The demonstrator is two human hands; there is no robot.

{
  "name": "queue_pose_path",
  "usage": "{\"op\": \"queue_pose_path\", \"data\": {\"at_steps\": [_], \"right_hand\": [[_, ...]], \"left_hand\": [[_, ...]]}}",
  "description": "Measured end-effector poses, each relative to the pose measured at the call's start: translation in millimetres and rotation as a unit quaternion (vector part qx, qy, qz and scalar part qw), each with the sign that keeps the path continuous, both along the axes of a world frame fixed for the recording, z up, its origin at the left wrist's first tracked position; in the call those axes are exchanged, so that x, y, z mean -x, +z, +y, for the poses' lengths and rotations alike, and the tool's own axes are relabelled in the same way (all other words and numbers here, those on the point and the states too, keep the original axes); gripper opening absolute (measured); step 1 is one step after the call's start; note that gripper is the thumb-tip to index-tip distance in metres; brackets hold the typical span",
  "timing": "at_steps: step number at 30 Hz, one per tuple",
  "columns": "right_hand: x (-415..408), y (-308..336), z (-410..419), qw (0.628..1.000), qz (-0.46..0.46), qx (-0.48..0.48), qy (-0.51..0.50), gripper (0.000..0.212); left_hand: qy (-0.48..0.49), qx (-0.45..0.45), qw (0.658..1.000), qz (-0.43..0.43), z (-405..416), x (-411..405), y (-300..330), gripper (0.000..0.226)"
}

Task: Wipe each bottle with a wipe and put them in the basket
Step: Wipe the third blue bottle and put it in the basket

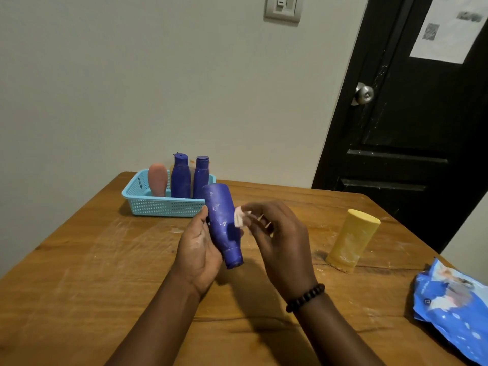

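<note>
Your left hand (199, 249) grasps a blue bottle (224, 224) above the wooden table (92, 260), thumb on its near side and fingers curled behind it; the bottle is tilted with its cap end down toward you and its base up toward the basket, and pale smears show on its side; your right hand (277, 233) pinches a small white wipe (239, 217) at the fingertips and holds it against the bottle's right side, with a dark beaded bracelet (305, 297) on that wrist; behind the bottle, a light blue perforated basket (158, 206) sits near the table's far edge by the wall, and it holds a pink bottle (158, 179) at the left and two more blue bottles, the taller one (181, 177) in the middle and the other (201, 175) to its right, all upright; to your right a yellow bottle (352, 240) stands on the table apart from the basket, leaning in the wide view; at the table's right edge lies a blue wipes packet (454, 310), partly cut off by the frame; a black door (412, 122) with a metal knob (364, 94) stands beyond.
</note>
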State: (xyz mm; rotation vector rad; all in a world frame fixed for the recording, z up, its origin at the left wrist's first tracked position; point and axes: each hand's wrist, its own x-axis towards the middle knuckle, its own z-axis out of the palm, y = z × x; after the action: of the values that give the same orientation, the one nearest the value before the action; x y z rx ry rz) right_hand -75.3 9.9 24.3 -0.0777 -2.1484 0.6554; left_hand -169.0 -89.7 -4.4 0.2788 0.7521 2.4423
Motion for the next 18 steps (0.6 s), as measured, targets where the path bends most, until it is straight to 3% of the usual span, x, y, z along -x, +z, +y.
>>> {"op": "queue_pose_path", "data": {"at_steps": [8, 13, 18], "right_hand": [[56, 38, 7, 0.999, 0.006, -0.042, -0.01, 0.014], [37, 11, -5, 0.997, -0.023, -0.072, 0.02, 0.01], [-7, -33, -19, 0.996, -0.04, -0.059, 0.055, 0.027]], "left_hand": [[-0.025, 0.009, 0.996, 0.079, -1, 0, -4, 0.046], [0.003, 0.0, 0.999, 0.04, 0, 2, -5, 0.046], [0.026, 0.065, 0.997, 0.036, -2, 5, -6, 0.052]]}}
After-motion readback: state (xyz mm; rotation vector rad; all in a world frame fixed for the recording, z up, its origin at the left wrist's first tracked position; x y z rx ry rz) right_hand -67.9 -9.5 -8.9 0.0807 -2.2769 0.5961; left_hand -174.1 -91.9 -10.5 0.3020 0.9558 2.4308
